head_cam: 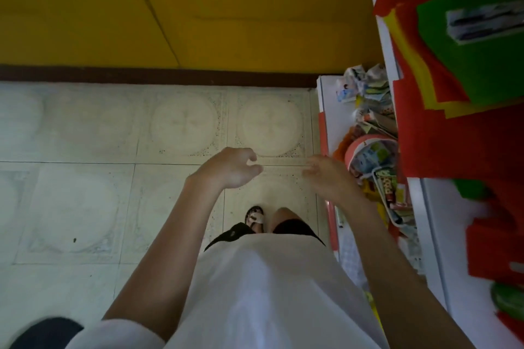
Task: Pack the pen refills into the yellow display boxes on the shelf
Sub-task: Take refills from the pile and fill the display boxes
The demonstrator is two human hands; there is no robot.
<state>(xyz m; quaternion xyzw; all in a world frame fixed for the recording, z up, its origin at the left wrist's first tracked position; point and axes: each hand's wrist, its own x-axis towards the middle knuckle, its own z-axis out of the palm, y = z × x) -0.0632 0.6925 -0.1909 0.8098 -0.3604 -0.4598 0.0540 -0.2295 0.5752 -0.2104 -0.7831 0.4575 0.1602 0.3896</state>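
I look straight down at a tiled floor. My left hand (231,167) hangs in front of me over the floor with its fingers loosely curled and nothing in it. My right hand (326,176) is blurred, stretched forward near the edge of the low white shelf (323,110), and it holds nothing. No pen refills and no yellow display boxes can be made out in this view.
A white shelf unit (388,45) runs along the right, stacked with red, yellow and green felt sheets (467,71) above and assorted packets and a pink round box (371,150) below. A yellow wall (198,8) stands ahead. My sandalled foot (255,218) is on the floor.
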